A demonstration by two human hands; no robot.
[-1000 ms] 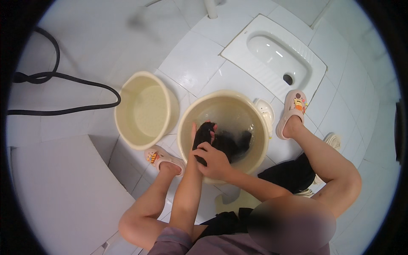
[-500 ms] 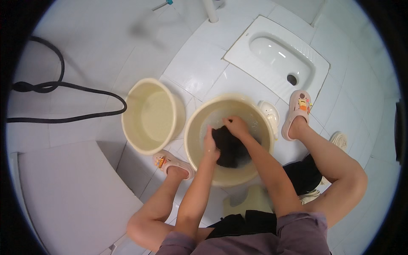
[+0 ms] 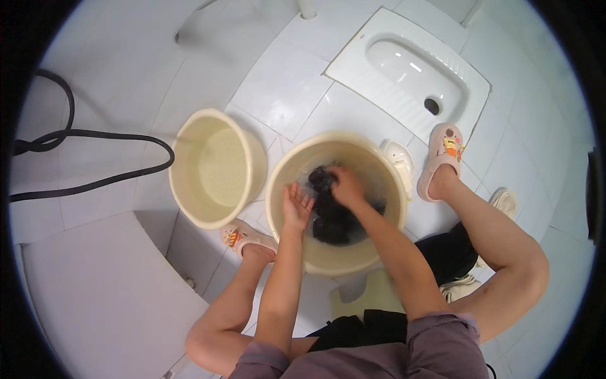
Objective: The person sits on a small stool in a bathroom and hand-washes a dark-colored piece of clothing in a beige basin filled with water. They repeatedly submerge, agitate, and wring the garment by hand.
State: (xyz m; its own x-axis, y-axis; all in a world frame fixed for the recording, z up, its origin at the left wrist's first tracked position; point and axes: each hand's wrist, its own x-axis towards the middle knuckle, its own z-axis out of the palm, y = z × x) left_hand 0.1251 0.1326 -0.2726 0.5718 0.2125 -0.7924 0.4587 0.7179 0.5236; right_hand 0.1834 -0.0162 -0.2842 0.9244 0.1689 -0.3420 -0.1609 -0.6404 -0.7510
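A wet black cloth (image 3: 339, 222) lies bunched in cloudy water inside a large cream basin (image 3: 344, 265) between my feet. My right hand (image 3: 347, 187) is closed on the upper end of the cloth, its fingertips partly hidden by the hand and the dark fabric. At the basin's left inner side, my left hand (image 3: 297, 206) is open, palm turned up and fingers loosely apart, with nothing in it. The cloth sits just right of those fingers. Part of it is under the water.
Left of the basin stands a second cream basin (image 3: 252, 165) with clear liquid. A white soap dish (image 3: 399, 165) touches the right side. Beyond is a squat toilet (image 3: 410, 69). A black hose (image 3: 113, 134) hangs at left; a pale stool (image 3: 372, 295) and dark cloth (image 3: 445, 256) lie nearer.
My left hand has let go of the black cloth and opened, moving slightly left. The cloth has sunk lower into the water, its upper end still in my right hand. The view has shifted slightly.
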